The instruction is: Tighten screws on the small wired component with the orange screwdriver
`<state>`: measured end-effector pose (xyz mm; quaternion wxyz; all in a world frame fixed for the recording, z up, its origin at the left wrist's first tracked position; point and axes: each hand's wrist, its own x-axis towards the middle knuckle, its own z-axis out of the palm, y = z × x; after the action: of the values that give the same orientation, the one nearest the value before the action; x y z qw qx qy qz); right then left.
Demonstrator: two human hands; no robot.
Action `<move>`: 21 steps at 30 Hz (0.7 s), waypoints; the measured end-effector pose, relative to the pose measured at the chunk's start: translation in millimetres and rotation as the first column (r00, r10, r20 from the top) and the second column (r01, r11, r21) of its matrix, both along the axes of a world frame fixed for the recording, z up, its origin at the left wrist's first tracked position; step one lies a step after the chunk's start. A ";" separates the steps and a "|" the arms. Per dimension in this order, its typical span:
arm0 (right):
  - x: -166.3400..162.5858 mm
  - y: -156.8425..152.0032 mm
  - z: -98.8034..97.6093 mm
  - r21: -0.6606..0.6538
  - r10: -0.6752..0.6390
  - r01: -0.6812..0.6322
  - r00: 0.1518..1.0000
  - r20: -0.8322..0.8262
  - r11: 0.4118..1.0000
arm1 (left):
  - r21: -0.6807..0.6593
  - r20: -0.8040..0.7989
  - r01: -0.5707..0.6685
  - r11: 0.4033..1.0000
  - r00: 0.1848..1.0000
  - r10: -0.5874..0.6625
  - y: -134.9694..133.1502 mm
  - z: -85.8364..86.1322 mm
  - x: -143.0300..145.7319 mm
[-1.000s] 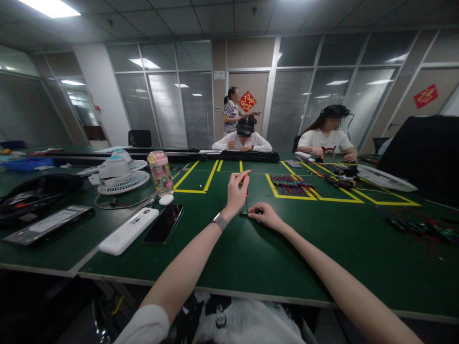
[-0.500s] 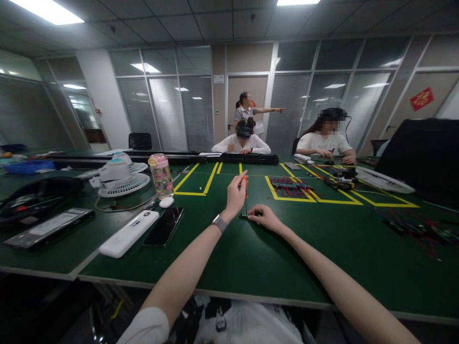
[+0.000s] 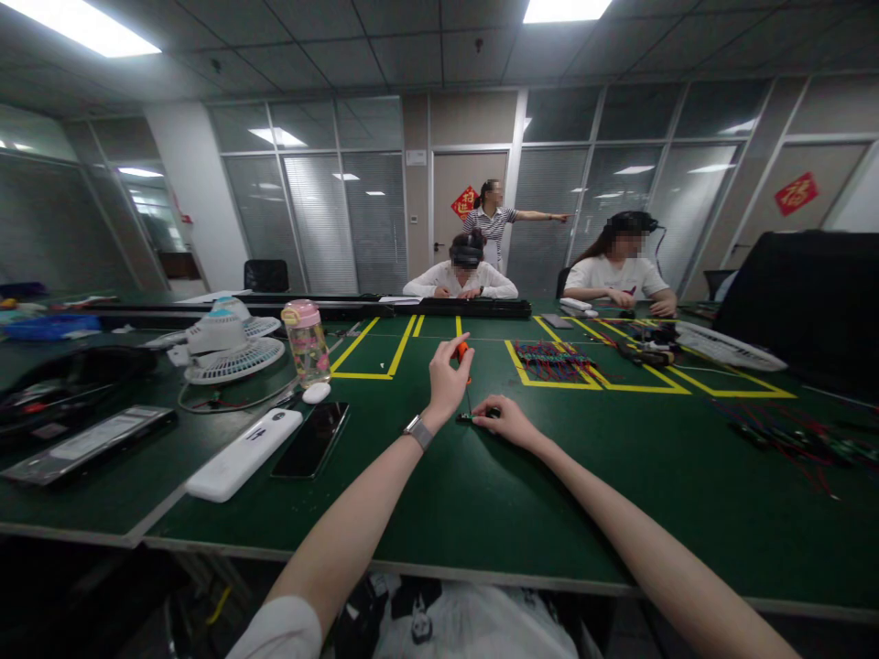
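Note:
My left hand [image 3: 448,377] is closed around the orange handle of a screwdriver [image 3: 462,351], which stands nearly upright with its thin shaft pointing down. The shaft's lower end meets a small green circuit board [image 3: 465,418] lying on the green tabletop. From the right, my right hand [image 3: 506,421] pinches the board's edge between its fingertips. Something small and black shows by those fingers; its kind is not clear. The contact between the screwdriver's tip and the board is too small to make out.
Bundled red and blue wires with boards [image 3: 553,360] lie inside yellow tape; more wired boards [image 3: 803,435] are at right. On the left are a black phone [image 3: 312,439], a white power bank [image 3: 244,455], a bottle [image 3: 307,343] and a fan [image 3: 234,357]. Co-workers sit across the table.
The fingers of my left hand have shifted on the screwdriver's handle, and it leans slightly differently. My right hand stays at the board. The standing person behind has moved a little right.

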<state>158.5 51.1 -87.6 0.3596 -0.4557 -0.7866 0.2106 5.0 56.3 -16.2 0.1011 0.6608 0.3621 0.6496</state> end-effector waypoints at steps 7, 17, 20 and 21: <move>-0.3 -1.4 2.3 -0.003 -0.010 0.010 1.000 0.012 1.000 | -0.014 -0.012 0.056 0.998 0.998 -0.056 0.1 1.7 -1.4; 0.1 -0.7 1.7 0.006 -0.007 0.006 1.000 0.024 1.000 | 0.000 -0.037 0.011 1.000 0.999 -0.011 -5.4 4.7 -0.9; 0.1 -0.2 1.2 0.001 0.002 -0.002 1.000 0.014 1.000 | -0.039 -0.022 0.113 0.993 0.993 -0.114 -1.5 3.0 -0.4; 0.3 0.3 0.6 0.002 0.004 -0.004 1.000 0.012 1.000 | -0.061 -0.017 0.145 0.988 0.989 -0.146 0.2 2.2 -0.5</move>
<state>158.8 51.5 -87.0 0.3550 -0.4550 -0.7899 0.2076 4.5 56.6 -14.0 0.1639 0.6890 0.3331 0.6225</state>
